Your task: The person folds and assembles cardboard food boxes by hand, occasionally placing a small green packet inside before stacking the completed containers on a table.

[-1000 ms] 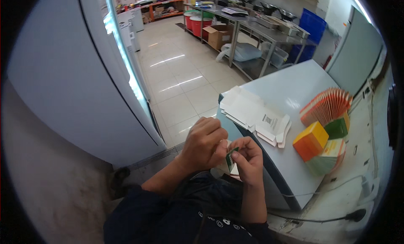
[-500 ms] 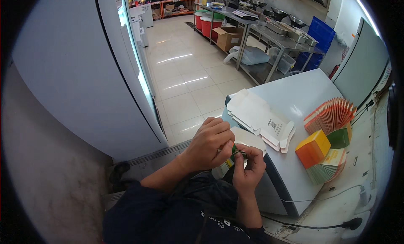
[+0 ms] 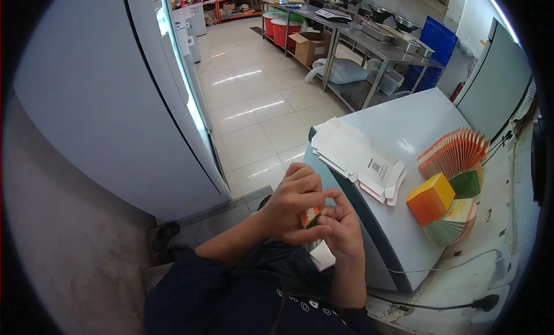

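Curling the left hand (image 3: 293,201) over the orange-and-green piece (image 3: 310,217) now, with bent fingers, showing more orange than half a second ago! Holding it between both hands, pinching its green edge with the right hand (image 3: 341,224), left of the unmoved white cartons (image 3: 346,147) on the counter (image 3: 407,118).

Left hand (image 3: 293,202) and right hand (image 3: 342,228) meet low centre, fingers pinching a small orange-and-green folded piece (image 3: 309,215), mostly hidden by fingers, with a white flap (image 3: 322,256) just below. To the right, white worktop (image 3: 415,115) bears flat white cartons (image 3: 369,162), a yellow-orange box (image 3: 431,199), a fanned orange stack (image 3: 453,153), a green block (image 3: 466,184) and a fanned pale-green stack (image 3: 447,231). Beyond: steel table (image 3: 360,30), cardboard box (image 3: 311,48) on its lower shelf, tiled floor (image 3: 254,98); tall white cabinet (image 3: 81,104) on left.
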Demonstrator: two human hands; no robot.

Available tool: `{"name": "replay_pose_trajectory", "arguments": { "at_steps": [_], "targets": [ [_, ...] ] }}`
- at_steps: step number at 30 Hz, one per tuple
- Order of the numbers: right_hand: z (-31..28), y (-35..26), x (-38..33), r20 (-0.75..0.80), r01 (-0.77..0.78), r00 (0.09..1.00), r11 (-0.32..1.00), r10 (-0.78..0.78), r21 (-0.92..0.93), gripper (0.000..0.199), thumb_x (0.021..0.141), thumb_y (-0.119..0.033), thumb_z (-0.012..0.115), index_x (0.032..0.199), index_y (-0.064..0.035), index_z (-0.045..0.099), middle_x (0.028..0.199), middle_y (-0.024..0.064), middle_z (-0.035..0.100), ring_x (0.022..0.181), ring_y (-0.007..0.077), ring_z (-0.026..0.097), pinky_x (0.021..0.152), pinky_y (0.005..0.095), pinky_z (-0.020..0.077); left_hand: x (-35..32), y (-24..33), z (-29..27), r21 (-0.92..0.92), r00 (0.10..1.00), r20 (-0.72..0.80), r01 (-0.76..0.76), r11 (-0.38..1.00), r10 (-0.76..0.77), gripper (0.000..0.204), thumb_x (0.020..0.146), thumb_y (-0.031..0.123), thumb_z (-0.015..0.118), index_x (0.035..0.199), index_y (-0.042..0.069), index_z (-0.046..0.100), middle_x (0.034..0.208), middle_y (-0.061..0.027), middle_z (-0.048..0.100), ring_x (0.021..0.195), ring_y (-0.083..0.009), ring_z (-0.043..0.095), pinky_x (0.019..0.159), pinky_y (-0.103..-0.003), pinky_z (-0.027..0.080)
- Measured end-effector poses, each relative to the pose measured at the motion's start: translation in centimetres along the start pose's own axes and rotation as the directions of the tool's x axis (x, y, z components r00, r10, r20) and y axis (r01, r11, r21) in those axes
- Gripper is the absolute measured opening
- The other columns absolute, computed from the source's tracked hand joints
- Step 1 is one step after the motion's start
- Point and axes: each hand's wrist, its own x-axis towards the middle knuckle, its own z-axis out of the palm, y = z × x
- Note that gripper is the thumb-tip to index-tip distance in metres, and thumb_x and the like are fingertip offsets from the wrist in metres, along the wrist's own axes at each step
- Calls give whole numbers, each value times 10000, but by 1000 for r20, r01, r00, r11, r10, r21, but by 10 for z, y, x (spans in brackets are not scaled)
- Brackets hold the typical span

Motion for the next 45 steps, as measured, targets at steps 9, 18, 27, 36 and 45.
{"name": "replay_pose_trajectory", "arguments": {
  "at_steps": [9,18,27,36,45],
  "targets": [
    [16,-18,9,-283,471,853,880,-438,57,540,937,-24,552,1418,-38,308,1144,117,614,1110,197,574,994,375,442,-30,-6,22,-91,849,195,513,853,-490,1192,581,405,863,1457,-37,187,1386,-297,372,1287,-443,401,1102,-477,298],
    [14,9,9,320,353,865,16,-387,-935,533,727,-81,775,1201,-20,539,1117,163,635,1019,282,627,850,379,499,-33,-41,25,-406,674,-395,482,777,-624,886,785,86,603,1477,4,56,1277,-167,398,1104,-249,490,960,-386,426],
    [5,11,14,387,354,719,-175,-578,-919,179,758,-19,701,917,-27,617,981,132,658,816,318,649,688,394,518,-23,-31,17,-209,732,-92,649,732,-675,971,803,235,707,1534,59,93,1255,-192,399,1105,-268,495,995,-390,418],
    [11,3,19,389,339,707,-200,-590,-919,138,774,7,668,898,5,607,969,152,656,818,315,662,697,376,536,-34,-30,12,-7,744,-28,668,744,-668,912,883,506,612,1523,38,163,1180,-170,381,1113,-268,422,1000,-343,370],
    [10,7,12,264,292,792,-38,-551,-956,95,774,37,642,858,22,600,955,155,656,804,326,658,694,376,533,-29,-24,12,38,789,-163,605,796,-592,877,892,452,605,1504,6,162,1169,-196,394,1043,-283,472,938,-370,424]
  ]
}}
